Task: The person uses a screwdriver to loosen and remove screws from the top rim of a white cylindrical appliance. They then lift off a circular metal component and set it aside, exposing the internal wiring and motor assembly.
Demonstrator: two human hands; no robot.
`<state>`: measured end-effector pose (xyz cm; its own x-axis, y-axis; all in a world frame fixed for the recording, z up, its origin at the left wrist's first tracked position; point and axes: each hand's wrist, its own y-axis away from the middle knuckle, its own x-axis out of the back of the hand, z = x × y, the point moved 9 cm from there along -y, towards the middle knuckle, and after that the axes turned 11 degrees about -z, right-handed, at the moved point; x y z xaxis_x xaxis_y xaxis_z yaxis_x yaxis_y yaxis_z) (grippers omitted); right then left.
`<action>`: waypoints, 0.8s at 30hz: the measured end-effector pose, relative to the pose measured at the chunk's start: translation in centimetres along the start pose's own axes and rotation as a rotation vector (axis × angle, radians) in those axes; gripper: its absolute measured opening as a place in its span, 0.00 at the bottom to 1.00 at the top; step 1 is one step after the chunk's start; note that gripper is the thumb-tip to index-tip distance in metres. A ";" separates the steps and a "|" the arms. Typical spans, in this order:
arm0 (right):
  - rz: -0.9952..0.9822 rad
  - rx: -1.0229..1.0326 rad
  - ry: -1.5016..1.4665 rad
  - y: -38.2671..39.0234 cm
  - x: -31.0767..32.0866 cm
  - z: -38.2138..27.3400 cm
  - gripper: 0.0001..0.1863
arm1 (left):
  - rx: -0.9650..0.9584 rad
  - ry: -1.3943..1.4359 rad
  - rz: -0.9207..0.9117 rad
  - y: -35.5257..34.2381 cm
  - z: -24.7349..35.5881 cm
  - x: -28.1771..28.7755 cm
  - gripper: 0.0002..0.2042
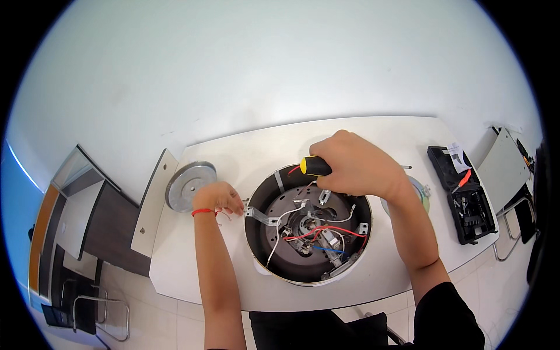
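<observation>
A round metal appliance housing stands uncovered on the table, with red, white and blue wires and metal brackets inside. My right hand is closed around a screwdriver with a black and yellow handle, above the housing's far rim. Past that wrist a thin metal rod shows in line with the handle; whether it is the shaft I cannot tell. By the left rim, next to a metal bracket, my left hand has its fingers pinched together. Whatever lies between those fingertips is too small to make out.
A round metal lid lies left of the housing, partly behind my left hand. Behind my right forearm is a pale greenish round part. An open black tool case with an orange-handled tool sits at the right edge. A white wall rises behind the table.
</observation>
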<state>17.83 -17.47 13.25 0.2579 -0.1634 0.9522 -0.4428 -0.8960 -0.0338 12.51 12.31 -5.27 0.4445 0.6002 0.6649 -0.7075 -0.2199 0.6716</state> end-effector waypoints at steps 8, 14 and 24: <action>0.038 0.144 -0.058 0.2 0.4 -0.5 0.09 | -0.091 0.115 0.158 3.8 1.2 3.2 0.14; -0.022 0.083 -0.074 0.2 0.3 -0.2 0.09 | -0.386 0.222 0.476 12.9 7.4 5.0 0.14; -0.247 -0.010 -0.338 -1.1 -1.1 3.3 0.09 | -0.551 0.093 0.474 17.1 11.7 2.6 0.13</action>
<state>20.82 -17.66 11.24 0.6238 -0.0720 0.7782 -0.3405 -0.9213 0.1877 7.99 1.15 11.77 -0.0092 0.6051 0.7961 -0.9968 -0.0685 0.0406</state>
